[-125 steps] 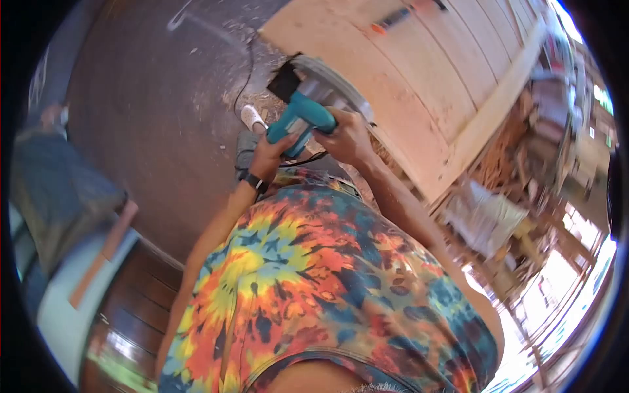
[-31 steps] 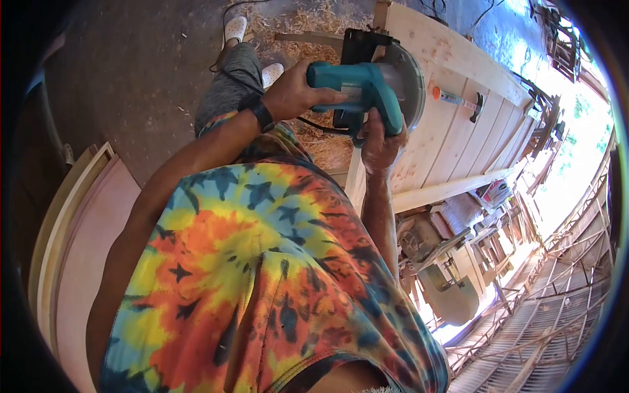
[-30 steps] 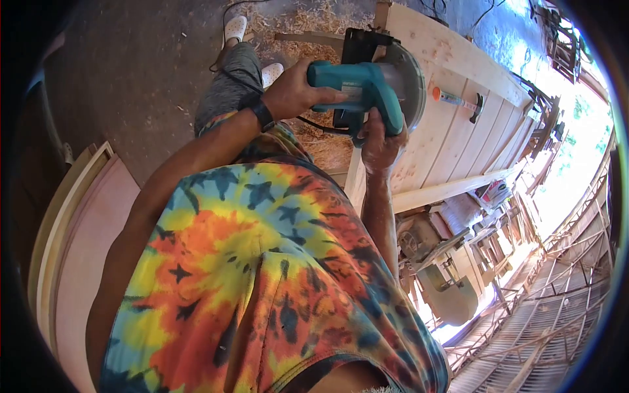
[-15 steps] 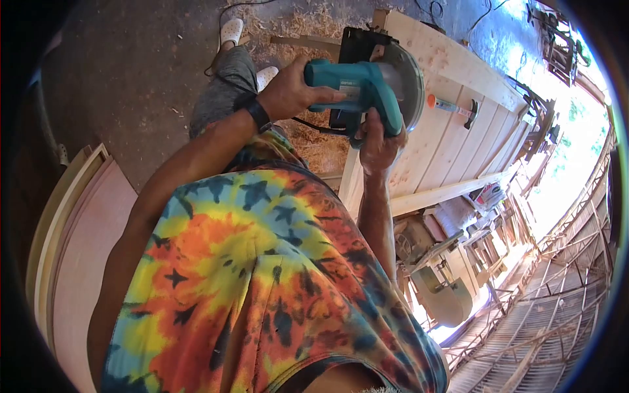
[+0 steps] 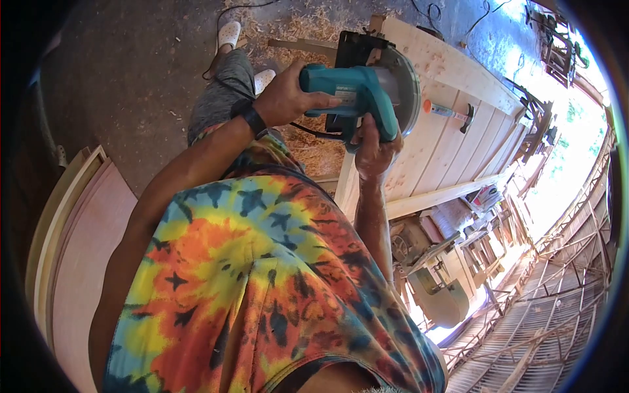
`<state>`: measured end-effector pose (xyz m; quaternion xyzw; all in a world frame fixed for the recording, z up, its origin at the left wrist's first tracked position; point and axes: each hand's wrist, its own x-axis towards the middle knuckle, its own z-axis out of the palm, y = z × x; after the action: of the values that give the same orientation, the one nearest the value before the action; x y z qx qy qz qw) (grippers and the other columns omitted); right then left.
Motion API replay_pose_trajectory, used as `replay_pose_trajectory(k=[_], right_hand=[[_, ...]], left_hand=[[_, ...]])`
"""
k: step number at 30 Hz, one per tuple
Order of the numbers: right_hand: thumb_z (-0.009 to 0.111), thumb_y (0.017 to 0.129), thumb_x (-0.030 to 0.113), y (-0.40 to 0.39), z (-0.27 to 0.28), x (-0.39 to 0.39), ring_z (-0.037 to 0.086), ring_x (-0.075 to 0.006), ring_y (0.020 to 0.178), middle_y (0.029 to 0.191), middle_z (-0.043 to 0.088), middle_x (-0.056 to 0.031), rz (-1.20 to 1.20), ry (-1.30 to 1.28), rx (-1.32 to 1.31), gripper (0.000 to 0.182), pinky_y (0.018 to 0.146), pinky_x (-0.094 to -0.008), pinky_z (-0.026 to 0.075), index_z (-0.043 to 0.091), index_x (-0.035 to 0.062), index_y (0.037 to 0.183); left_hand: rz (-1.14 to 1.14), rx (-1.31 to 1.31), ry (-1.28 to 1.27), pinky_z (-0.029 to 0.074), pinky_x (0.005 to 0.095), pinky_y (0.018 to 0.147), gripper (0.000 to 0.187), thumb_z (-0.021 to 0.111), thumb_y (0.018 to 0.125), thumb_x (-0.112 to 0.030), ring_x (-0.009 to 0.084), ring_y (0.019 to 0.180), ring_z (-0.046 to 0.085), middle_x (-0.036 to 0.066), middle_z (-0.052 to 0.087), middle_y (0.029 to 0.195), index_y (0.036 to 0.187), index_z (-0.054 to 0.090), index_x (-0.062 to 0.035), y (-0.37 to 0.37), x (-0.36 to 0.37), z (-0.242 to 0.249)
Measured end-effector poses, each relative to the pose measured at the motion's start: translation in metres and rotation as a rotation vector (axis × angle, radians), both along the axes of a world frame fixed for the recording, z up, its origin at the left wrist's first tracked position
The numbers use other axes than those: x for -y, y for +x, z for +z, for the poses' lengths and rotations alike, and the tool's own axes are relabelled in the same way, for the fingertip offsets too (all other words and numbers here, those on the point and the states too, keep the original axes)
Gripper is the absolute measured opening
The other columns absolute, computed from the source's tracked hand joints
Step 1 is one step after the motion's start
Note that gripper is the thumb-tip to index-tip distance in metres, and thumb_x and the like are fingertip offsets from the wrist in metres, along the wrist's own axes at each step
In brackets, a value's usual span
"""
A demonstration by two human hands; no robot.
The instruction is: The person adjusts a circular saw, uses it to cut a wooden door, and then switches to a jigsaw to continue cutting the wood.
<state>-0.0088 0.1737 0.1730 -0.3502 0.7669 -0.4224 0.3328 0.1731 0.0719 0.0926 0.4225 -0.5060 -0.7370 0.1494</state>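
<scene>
A teal circular saw (image 5: 354,85) with a clear-grey blade guard rests at the near end of a pale wooden plank panel (image 5: 436,147). My left hand (image 5: 285,99), with a black band at the wrist, is closed around the motor housing, thumb lying along its side. The rear handle is in my right hand (image 5: 377,152), its fingers wrapped around the grip and partly hidden. The saw's dark base plate (image 5: 350,49) shows beyond the motor. Whether the blade touches wood is hidden by the guard.
On the panel lies a hammer (image 5: 449,112) with an orange-tipped handle. Wood shavings (image 5: 308,26) and a black cord (image 5: 246,6) are on the floor. Curved wooden pieces (image 5: 85,255) stand at the left. Machinery (image 5: 439,288) stands at the right.
The saw and both hands appear slightly further left and lower, along with a small shift of the whole view. Both hands keep their hold on the saw.
</scene>
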Motion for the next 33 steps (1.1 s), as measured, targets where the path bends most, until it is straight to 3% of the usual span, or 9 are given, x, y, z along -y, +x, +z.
replay_pose_trajectory(k=[21,23,30,32,33], right_hand=[[0.067,0.092,0.008,-0.001,0.003,0.014,0.055,-0.0093,0.052,0.061,0.058,-0.0023,0.06,-0.042,-0.04,0.011,0.048,-0.0272,0.041,0.062,-0.0005,0.087],[0.067,0.092,0.007,0.005,0.011,0.019,0.056,-0.0096,0.052,0.062,0.059,-0.0027,0.007,0.015,-0.037,0.01,0.048,-0.0276,0.042,0.063,-0.0009,0.087],[0.068,0.092,0.006,0.002,0.006,0.02,0.057,-0.0098,0.052,0.064,0.061,-0.0038,0.016,-0.009,-0.029,0.009,0.048,-0.0278,0.042,0.064,-0.0019,0.09],[0.068,0.092,0.006,0.004,0.007,0.022,0.056,-0.0101,0.052,0.064,0.06,-0.0041,0.002,-0.012,-0.012,0.009,0.048,-0.0281,0.042,0.064,-0.002,0.089],[0.068,0.092,0.006,0.003,0.006,0.022,0.056,-0.0101,0.052,0.064,0.06,-0.0041,0.002,-0.011,-0.013,0.009,0.048,-0.0281,0.042,0.064,-0.002,0.089]], left_hand=[[0.031,-0.018,-0.053,0.057,0.0346,0.086,0.079,0.087,0.08,-0.041,0.0198,0.101,0.066,0.013,0.065,0.112,0.133,0.049,0.004,0.0,0.013,0.002],[0.106,-0.055,0.008,0.055,0.0354,0.089,0.082,0.087,0.074,-0.047,0.0227,0.102,0.068,0.017,0.067,0.111,0.129,0.053,0.0045,-0.001,0.011,0.002],[0.09,-0.082,0.037,0.056,0.0355,0.088,0.084,0.088,0.074,-0.049,0.0232,0.1,0.069,0.017,0.067,0.111,0.128,0.052,0.0049,0.0,0.015,0.002],[0.068,-0.093,0.024,0.057,0.0315,0.085,0.079,0.089,0.079,-0.036,0.0162,0.098,0.065,0.008,0.063,0.111,0.136,0.047,0.0008,0.001,0.016,-0.001],[0.068,-0.094,0.024,0.057,0.0315,0.085,0.079,0.089,0.079,-0.036,0.0162,0.098,0.065,0.008,0.063,0.111,0.136,0.047,0.0008,0.001,0.016,-0.003]])
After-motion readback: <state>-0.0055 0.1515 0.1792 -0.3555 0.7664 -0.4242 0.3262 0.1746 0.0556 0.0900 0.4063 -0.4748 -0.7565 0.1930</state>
